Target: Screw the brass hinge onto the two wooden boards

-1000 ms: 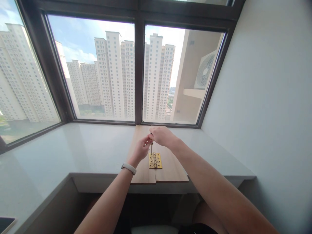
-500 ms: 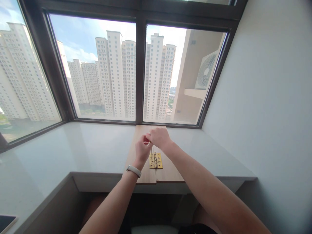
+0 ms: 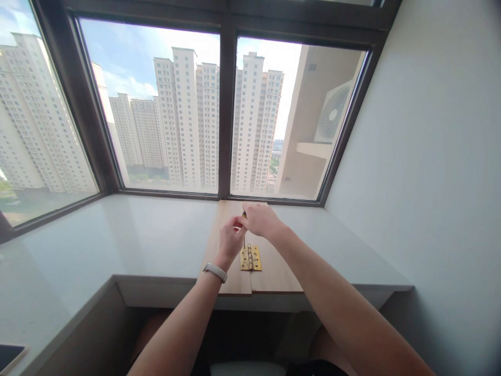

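A brass hinge [image 3: 256, 258] lies opened flat across the seam of two light wooden boards, the left board [image 3: 239, 284] and the right board [image 3: 272, 282]. A screwdriver [image 3: 244, 214] stands upright over the hinge's left leaf, its thin shaft pointing down at the leaf's far end. My right hand [image 3: 261, 219] is closed around its dark-and-yellow handle, most of which is hidden. Lower down, my left hand [image 3: 230, 237] is closed in a pinch at the screwdriver, just below the right fingers. Whether a screw sits under the tip is too small to tell.
The boards rest on a white windowsill counter [image 3: 156, 235], reaching its front edge. Dark-framed windows [image 3: 225, 115] rise behind it and a pale wall [image 3: 430, 156] stands at right. A dark flat device [image 3: 11, 356] lies at the lower left.
My right hand has shifted slightly and turned on the screwdriver, so part of the handle now shows. My left hand stays nearly in place. The hinge and boards lie as before.
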Available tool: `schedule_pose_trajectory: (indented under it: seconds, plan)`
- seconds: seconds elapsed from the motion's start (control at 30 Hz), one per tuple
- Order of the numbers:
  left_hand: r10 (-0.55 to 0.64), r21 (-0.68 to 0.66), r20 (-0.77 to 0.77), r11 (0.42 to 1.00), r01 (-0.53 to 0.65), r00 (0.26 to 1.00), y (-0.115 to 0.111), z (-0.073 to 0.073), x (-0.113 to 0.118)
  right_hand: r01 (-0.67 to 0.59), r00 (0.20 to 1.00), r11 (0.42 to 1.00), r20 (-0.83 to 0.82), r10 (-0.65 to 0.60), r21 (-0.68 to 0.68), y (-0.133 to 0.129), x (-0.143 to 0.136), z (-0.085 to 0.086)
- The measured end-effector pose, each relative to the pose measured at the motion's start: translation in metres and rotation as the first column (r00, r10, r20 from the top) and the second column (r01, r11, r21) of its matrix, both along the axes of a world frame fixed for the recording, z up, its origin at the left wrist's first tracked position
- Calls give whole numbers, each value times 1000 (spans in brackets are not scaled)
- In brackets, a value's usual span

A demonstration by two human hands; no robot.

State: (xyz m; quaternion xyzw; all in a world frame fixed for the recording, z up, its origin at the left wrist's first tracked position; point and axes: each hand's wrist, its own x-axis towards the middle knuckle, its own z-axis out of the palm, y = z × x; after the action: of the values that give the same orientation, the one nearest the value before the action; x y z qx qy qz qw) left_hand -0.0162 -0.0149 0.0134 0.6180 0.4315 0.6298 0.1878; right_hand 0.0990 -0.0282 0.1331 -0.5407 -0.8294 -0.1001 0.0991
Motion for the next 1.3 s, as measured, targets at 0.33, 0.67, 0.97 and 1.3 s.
schedule_pose_trajectory:
  seconds: [0.33,0.67,0.97,1.3]
  plan:
    - [-214,-46,-1,976,214,977,10,0,-15,-153,988,986,6,154,-57,7,13,4]
    - [-238,-54,-29,970,236,971,8,1,-16,-156,981,988,113,155,-2,8,12,2]
    - [-134,-32,-12,991,133,991,0,-3,-7,-20,996,999,91,16,40,8,1,-5]
    - [-1,-19,27,1000,2,1000,-7,-1,8,200,978,979,-69,-196,51,9,-7,-17]
